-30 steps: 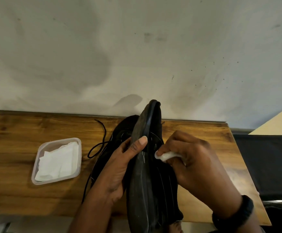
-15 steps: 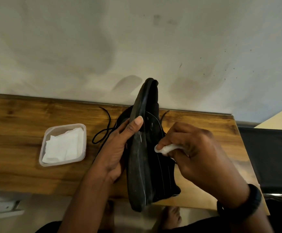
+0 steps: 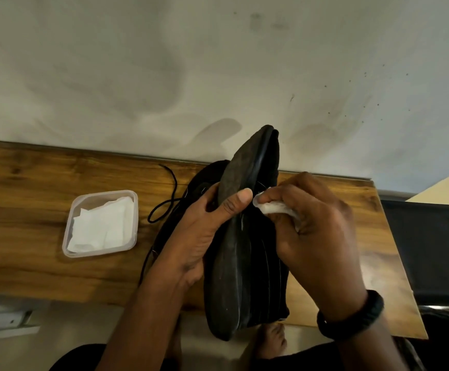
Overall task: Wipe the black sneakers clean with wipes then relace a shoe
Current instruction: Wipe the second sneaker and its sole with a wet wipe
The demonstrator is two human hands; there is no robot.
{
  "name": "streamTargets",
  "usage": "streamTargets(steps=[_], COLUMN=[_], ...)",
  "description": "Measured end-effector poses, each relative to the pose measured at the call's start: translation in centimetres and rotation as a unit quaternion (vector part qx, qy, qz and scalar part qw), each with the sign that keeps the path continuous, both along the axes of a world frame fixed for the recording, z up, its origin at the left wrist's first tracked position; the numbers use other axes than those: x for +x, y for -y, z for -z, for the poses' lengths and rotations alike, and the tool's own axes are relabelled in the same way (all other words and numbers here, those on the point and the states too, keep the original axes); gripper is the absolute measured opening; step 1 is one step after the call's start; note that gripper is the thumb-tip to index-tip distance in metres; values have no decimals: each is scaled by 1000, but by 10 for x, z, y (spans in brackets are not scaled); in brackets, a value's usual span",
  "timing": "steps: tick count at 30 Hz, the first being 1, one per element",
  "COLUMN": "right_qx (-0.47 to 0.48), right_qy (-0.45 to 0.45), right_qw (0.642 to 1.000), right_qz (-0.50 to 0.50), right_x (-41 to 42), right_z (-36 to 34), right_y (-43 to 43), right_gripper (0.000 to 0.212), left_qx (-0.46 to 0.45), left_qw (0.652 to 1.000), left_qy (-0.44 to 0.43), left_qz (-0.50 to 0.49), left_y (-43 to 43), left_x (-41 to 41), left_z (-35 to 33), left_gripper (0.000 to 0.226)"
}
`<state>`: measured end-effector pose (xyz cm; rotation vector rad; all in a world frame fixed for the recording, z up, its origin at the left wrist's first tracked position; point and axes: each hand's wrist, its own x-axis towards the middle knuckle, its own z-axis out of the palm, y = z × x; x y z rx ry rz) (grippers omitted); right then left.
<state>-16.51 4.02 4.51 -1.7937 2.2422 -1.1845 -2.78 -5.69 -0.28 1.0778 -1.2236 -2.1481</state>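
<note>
Above the wooden table [image 3: 44, 236], a black sneaker [image 3: 244, 250] is gripped sole-outward by the left hand [image 3: 204, 231]. A wipe [image 3: 274, 207] is pinched in the right hand [image 3: 314, 231] against its side. Wiping is judged under way; strokes along the upper are called for next.

black sneaker [image 3: 234, 263] held on edge, crumpled wipe [image 3: 274, 207] against it

Setting: you appear to be in a plain room of a home. Wooden table [image 3: 30, 236] across mid-frame, butted against a stained pale wall [image 3: 218, 62] above. Bare foot [image 3: 271, 341] on the floor, bottom centre. Plastic tub [image 3: 100, 194] of wipes [image 3: 103, 226], left.
</note>
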Motion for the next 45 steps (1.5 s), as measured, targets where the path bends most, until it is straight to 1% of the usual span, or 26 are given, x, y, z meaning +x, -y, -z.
streamTargets(steps=[2, 5, 6, 7, 10, 12, 15, 17, 19, 20, 24, 26, 28, 31, 33, 34, 35, 37, 39, 40, 42, 45], right_qx=[52, 131, 132, 112, -4, -38, -18, 23, 77, 85, 2, 2, 35, 100, 150, 160, 149, 80, 21, 12, 18, 45], right_qy=[-2, -15, -15, -7, 38, 41, 21, 11, 7, 11, 47, 37, 23, 27, 28, 26, 24, 27, 34, 31, 16, 13], right_qw=[998, 988, 987, 990, 999, 997, 999, 1000, 997, 996, 998, 998, 999, 992, 982, 980, 982, 995, 999, 999, 999, 999], right_qz=[-29, -86, -91, -81, 10, 48, 42, 10, -25, -29, 41, 44, 1, -75, -111, -118, -109, -48, 15, 30, 29, -17], right_x=[-3, -11, -12, -13, -10, -7, -4, -4, -4, -2, 8, 13, 17, 17, 12, 9, 8, 7, 10, 12, 17, 20], right_z=[-1, -5, -6, -8, -8, -4, 4, 4, 2, 1, 1, 2, 4, 2, -3, -4, -5, -6, -3, -1, 4, 7], right_y=[-1, -7, -7, -8, -6, -3, 0, -1, -2, -3, 0, 2, 2, 0, -2, -4, -4, -4, -2, 0, 1, 3], right_gripper=[15, 23, 22, 21, 16, 17, 20, 20, 20, 21, 20, 19, 18, 19, 21, 21, 21, 18, 19, 19, 19, 15], left_qx=[-14, -32, -31, -25, -12, -17, -9, -7, 3, 9, 22, 32, 42, 44, 35, 30, 28, 33, 41, 45, 55, 61], left_qw=[1000, 999, 999, 999, 1000, 1000, 1000, 1000, 1000, 1000, 999, 999, 998, 998, 998, 999, 999, 999, 998, 998, 997, 996], left_qy=[6, 24, 23, 19, 7, 11, 8, 5, 3, -1, -21, -35, -44, -46, -36, -31, -27, -26, -38, -45, -53, -56], left_qz=[-10, -17, -12, -6, 1, 2, 3, -5, -20, -25, -18, -21, -25, -24, -23, -21, -18, -17, -17, -15, -16, -19], left_y=[1, 1, 1, 1, -1, -1, -2, -2, -2, -1, -1, -2, -2, -1, 0, -1, -2, -5, -6, -6, -4, 0], left_x=[0, 1, 0, 0, -1, -2, -3, -4, -3, -3, -2, -2, -2, -2, -2, -2, -3, -4, -5, -5, -4, -2], left_z=[-1, 0, 1, 1, 1, 2, 2, 3, 5, 7, 5, 4, 4, 5, 6, 6, 5, 3, 0, -1, -1, 4], left_gripper=[72, 80, 79, 76, 73, 76, 76, 75, 81, 83, 78, 74, 71, 68, 68, 69, 72, 75, 69, 66, 67, 74])
